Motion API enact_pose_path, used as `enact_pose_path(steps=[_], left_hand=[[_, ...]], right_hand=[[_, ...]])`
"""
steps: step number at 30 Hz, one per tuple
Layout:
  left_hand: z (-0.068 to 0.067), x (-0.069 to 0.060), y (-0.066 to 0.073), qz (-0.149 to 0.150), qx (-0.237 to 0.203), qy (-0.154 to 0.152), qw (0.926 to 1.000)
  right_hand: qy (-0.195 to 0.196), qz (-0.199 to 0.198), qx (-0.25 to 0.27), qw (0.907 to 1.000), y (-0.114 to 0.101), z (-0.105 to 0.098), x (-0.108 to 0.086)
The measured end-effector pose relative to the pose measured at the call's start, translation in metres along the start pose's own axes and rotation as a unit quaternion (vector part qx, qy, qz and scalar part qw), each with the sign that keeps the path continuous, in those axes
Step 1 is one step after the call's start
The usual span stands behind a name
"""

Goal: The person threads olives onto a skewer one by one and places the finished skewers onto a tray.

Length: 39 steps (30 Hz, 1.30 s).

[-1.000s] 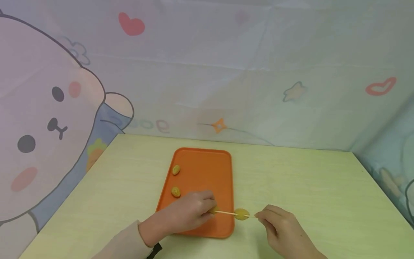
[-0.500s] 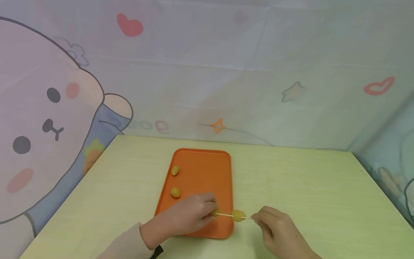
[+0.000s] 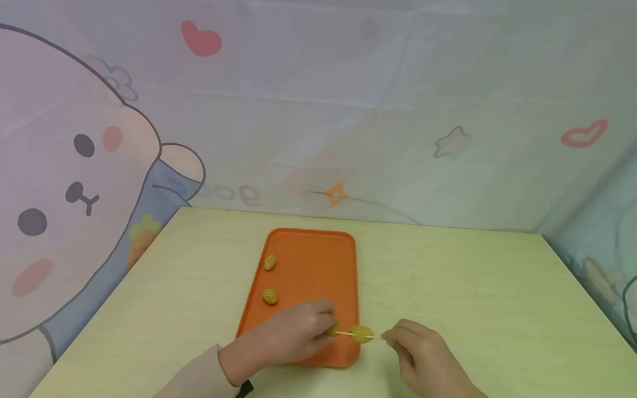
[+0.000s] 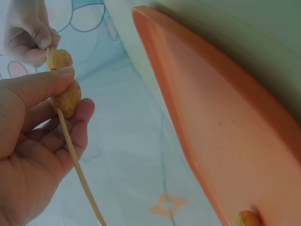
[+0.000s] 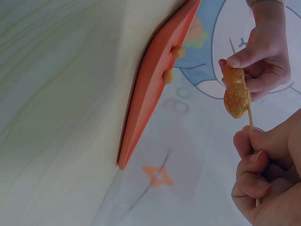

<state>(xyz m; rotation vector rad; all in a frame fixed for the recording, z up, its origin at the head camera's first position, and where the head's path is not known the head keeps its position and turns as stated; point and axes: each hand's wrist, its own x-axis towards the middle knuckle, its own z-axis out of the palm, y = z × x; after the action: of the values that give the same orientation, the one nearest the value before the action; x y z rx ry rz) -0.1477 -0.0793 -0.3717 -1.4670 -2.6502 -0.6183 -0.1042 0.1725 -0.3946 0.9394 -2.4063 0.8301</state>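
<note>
A printed cloth [image 3: 318, 110] hangs beyond both hands, showing a cartoon animal on the person's left. Below the hands lies a pale wooden table [image 3: 458, 287], and on it an orange tray [image 3: 318, 265], partly covered by the left hand [image 3: 298, 331], with the right hand [image 3: 428, 354] just off its right edge. A light sleeve [image 3: 199, 376] ends behind the left hand. The left hand pinches, between thumb and fingers, one yellow-brown ball [image 4: 69, 100] threaded on a thin wooden stick [image 4: 82, 176]; the stick runs on past that hand to a pointed tip. The right hand grips the stick near its other end, fingers curled round it. Between the hands, just beside the pinched ball, a second ball [image 3: 362, 334] sits on the stick. Farther out than the left hand, near the tray's left edge, lie two loose balls [image 3: 269, 296], one beyond the other.
</note>
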Motion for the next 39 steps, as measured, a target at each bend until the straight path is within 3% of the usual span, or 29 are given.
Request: enact_pose_path(steps=[19, 31, 39], left_hand=[[0.0031, 0.0004, 0.0038, -0.014, -0.015, -0.026, 0.9994], [0.0046, 0.0, 0.0024, -0.01, -0.038, -0.01, 0.9992], [0.0042, 0.0011, 0.002, -0.006, -0.019, 0.007, 0.9998]], right_hand=[[-0.036, 0.04, 0.015, 0.9984, -0.0065, 0.0041, -0.001], [-0.004, -0.013, -0.014, 0.9998, -0.0024, 0.0047, -0.0019], [0.012, -0.033, -0.006, 0.9994, 0.0013, 0.0017, -0.0009]])
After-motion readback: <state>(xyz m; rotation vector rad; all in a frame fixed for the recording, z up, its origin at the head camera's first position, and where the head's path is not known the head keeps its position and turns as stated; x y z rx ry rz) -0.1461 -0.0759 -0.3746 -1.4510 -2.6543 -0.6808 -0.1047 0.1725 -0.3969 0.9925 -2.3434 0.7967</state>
